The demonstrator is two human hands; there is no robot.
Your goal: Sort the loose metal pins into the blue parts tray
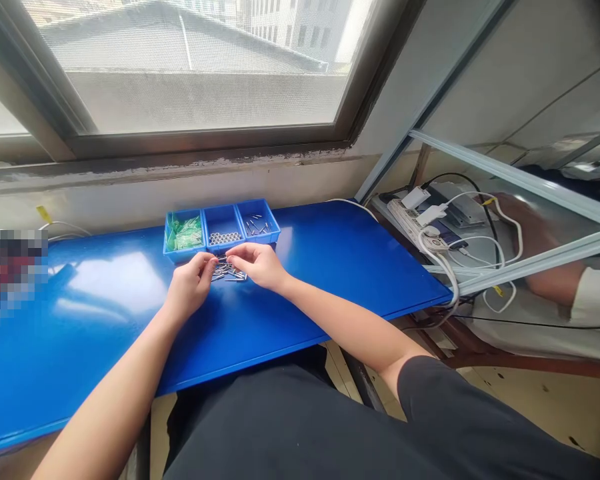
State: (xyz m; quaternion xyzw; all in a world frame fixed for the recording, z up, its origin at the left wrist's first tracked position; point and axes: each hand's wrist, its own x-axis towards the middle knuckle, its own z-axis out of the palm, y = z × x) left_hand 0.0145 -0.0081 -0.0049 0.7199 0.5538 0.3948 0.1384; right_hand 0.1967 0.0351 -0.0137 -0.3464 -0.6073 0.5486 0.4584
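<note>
Fingers (206, 259) of your left hand (190, 279) pinched narrow, fingers (244, 249) of your right hand (261, 265) just as narrow, and between the tips a slim metal piece (221, 258), its exact shape too small to tell! Around that meeting point: a row of blue bins (179, 255), three side by side. Green plastic wrapping (186, 233) fills the bin at your ten o'clock; hollow metal nuts (224, 238) cover part of the floor at twelve; thin metal pins (257, 227) lie scattered at one. Six o'clock, right under your hands, loose metal parts (235, 275) crowd the blue worktop (320, 267).
</note>
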